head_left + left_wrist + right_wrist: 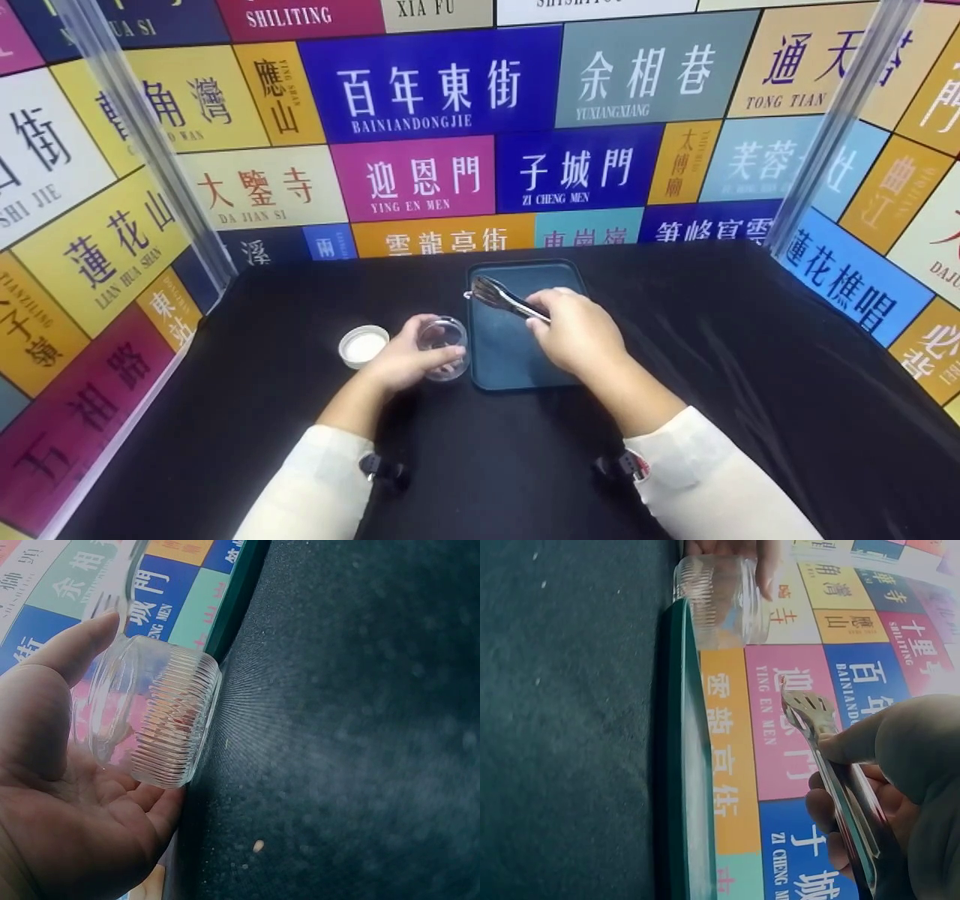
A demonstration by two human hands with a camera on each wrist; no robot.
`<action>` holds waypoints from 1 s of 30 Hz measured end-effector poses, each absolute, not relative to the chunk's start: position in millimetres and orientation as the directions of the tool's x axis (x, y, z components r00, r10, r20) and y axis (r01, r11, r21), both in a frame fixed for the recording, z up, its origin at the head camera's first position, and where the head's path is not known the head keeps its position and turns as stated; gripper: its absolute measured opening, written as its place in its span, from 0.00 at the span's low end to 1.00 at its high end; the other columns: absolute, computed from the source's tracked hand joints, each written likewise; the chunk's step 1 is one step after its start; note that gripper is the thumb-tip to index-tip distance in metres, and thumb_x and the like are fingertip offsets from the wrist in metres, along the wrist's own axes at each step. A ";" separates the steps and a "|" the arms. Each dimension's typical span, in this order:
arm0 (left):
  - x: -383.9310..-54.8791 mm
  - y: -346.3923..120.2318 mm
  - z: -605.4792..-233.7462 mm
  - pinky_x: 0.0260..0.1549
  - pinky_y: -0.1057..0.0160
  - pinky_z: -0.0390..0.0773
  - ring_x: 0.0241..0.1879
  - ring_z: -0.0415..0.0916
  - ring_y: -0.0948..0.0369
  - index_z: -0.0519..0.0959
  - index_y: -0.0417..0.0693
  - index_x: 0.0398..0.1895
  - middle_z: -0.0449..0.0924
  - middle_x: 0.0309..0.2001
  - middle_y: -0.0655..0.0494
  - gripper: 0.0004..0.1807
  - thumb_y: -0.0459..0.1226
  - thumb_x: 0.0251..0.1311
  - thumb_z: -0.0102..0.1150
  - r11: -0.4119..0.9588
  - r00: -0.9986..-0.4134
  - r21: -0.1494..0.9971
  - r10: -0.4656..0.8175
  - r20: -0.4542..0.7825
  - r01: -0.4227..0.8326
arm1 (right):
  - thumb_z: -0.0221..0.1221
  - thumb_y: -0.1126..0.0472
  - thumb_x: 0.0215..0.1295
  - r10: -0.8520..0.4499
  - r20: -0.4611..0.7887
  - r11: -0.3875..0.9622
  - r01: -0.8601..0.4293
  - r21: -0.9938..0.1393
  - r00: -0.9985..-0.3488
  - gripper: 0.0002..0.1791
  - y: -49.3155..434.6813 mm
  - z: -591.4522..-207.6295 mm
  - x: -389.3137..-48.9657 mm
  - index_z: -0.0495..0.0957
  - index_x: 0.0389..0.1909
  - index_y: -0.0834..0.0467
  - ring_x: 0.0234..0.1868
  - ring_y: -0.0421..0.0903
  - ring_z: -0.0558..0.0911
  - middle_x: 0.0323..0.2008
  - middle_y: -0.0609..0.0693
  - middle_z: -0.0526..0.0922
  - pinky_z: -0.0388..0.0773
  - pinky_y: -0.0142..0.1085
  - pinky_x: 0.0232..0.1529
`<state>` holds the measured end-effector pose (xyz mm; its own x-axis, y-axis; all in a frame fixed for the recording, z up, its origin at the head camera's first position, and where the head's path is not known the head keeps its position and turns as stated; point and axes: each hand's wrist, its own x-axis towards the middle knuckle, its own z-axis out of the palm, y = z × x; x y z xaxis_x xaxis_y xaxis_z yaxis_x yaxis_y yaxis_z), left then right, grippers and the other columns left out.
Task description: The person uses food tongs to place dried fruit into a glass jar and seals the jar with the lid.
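Meanwhile, right hand (pixel 577 334) grips tongs (pixel 504 298) pointing away-left over tray (pixel 517 367); left hand (pixel 401 361) holds jar (pixel 444 346).

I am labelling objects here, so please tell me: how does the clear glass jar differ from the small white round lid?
The clear ribbed glass jar is see-through; the small white round lid is opaque. The jar is taller, the lid low and flat. The left hand grips the jar beside the dark green tray; the lid lies untouched on the black tablecloth. Both are round.
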<state>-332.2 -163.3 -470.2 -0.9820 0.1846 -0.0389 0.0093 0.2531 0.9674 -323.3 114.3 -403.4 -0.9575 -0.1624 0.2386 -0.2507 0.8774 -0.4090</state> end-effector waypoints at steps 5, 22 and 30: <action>-331.9 -162.8 -469.4 0.55 0.52 0.90 0.70 0.76 0.44 0.60 0.41 0.77 0.70 0.76 0.37 0.48 0.41 0.60 0.78 0.257 -0.982 0.966 0.184 -0.040 0.009 | 0.67 0.51 0.74 -0.179 0.261 0.874 -0.275 -0.401 -0.949 0.17 110.8 -400.4 -318.5 0.85 0.60 0.47 0.58 0.53 0.86 0.57 0.49 0.88 0.83 0.54 0.64; -330.9 -163.4 -467.6 0.65 0.49 0.84 0.75 0.73 0.45 0.59 0.42 0.79 0.71 0.77 0.39 0.50 0.46 0.60 0.79 0.318 -0.984 0.948 0.172 -0.041 0.016 | 0.68 0.51 0.73 -0.239 0.293 0.858 -0.343 -0.382 -0.926 0.16 97.0 -390.2 -300.2 0.86 0.59 0.45 0.53 0.50 0.87 0.53 0.46 0.89 0.85 0.51 0.61; -331.8 -164.8 -468.6 0.75 0.43 0.74 0.78 0.69 0.43 0.59 0.42 0.80 0.70 0.77 0.38 0.52 0.48 0.60 0.78 0.345 -0.984 0.938 0.172 -0.034 0.028 | 0.68 0.50 0.73 -0.262 0.303 0.851 -0.367 -0.375 -0.916 0.16 89.5 -387.6 -291.1 0.86 0.58 0.44 0.51 0.49 0.87 0.52 0.45 0.89 0.86 0.50 0.58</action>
<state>-331.8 -164.8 -468.6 -0.9845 0.1722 -0.0338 0.0281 0.3446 0.9383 -291.1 89.5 -387.6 -0.9163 -0.2620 0.3029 -0.3674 0.8511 -0.3750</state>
